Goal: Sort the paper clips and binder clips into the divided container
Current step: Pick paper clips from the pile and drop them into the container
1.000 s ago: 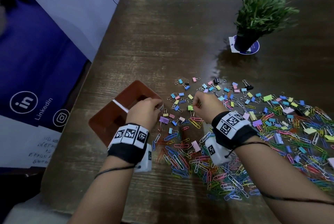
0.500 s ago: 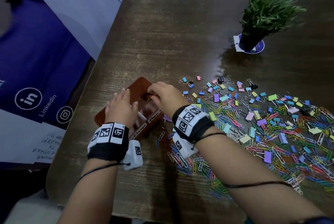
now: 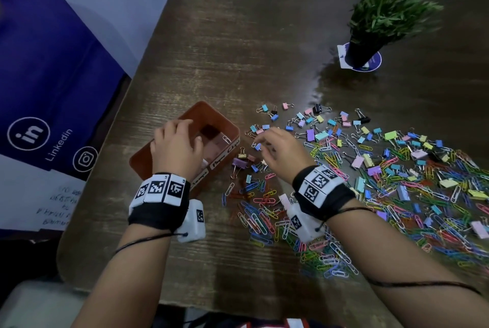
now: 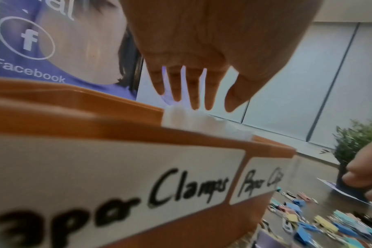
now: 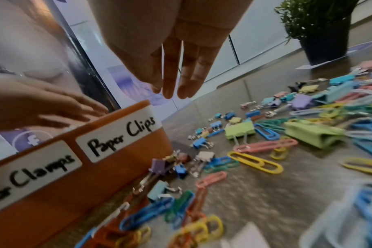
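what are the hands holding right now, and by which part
Nothing. The right hand hangs open over the clips; the left hand lies open over the brown container.

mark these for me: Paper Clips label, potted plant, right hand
Paper Clips label (image 5: 119,138): right wrist view, on the white sticker's handwritten text.
Potted plant (image 3: 389,14): head view, on the green foliage above the dark pot.
Right hand (image 3: 284,150): head view, on the back of the hand.

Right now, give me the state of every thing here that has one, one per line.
divided container: lidless, upright, a silver clip in the far compartment.
left hand: fingers straight over the container, holding nothing.
right hand: fingers straight above the pile, empty.
binder clips: loose on the table, unsorted.
paper clips: scattered loose beside the container.
plant: upright.
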A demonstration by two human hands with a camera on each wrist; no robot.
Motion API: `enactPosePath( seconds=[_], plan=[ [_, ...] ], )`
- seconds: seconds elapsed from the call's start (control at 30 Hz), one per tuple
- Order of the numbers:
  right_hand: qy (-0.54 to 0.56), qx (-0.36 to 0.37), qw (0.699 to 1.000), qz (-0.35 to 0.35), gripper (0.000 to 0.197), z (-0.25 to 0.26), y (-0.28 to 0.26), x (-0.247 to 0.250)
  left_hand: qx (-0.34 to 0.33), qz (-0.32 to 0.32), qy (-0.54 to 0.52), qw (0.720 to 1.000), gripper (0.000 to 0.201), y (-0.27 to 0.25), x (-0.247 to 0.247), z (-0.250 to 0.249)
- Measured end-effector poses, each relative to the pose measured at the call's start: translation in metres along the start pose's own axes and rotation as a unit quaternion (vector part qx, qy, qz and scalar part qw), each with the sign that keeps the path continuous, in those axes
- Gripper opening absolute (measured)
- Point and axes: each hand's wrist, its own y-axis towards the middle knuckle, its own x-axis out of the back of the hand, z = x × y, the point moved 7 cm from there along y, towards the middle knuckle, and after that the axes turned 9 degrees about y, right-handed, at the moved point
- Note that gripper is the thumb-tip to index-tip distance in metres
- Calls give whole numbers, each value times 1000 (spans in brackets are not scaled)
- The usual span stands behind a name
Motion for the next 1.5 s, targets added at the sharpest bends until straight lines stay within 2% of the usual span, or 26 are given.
enactPosePath(
  seconds=[0.07,0.1,0.2,0.33,0.43,0.5,0.6,0.77,0.93,1.1,1.2,1.33,1.5],
  plan=[
    [-20,-15,999,21,15,-9,-10,-3,-34,-51,-35,997,25,-9,13,-16],
    [-24,-20,999,33,13,-12,-14,-6,-45,-44,-53,997,18,-12,15,-24],
    [-43,-28,995,89,13,-17,-24,-21,-87,29,-41,995,10,-24,3,-50],
    [-102,-31,977,183,23,-19,-36,-46,-138,144,62,978,17,-43,-38,-67],
    [-110,-26,972,204,24,-17,-41,-58,-136,230,89,959,17,-59,-75,-59],
    [-99,-28,972,209,25,-14,-42,-64,-105,254,103,956,18,-67,-90,-46],
    [-107,-31,970,214,26,-10,-39,-70,-52,250,108,961,19,-70,-98,-28],
    [-140,-39,963,229,23,-12,-38,-75,-18,242,121,963,33,-72,-105,-7],
    [-153,-53,961,223,17,-15,-37,-75,19,246,76,966,21,-71,-110,1],
    [-141,-101,955,239,15,-19,-35,-71,16,245,72,967,10,-70,-110,-2],
    [-149,-105,951,250,16,-18,-35,-68,11,217,55,975,6,-69,-105,-6],
    [-145,-106,949,259,9,-19,-36,-66,27,190,-1,981,5,-66,-102,-10],
    [-141,-113,950,255,8,-25,-40,-64,78,212,-22,974,13,-62,-112,-7]
  ],
)
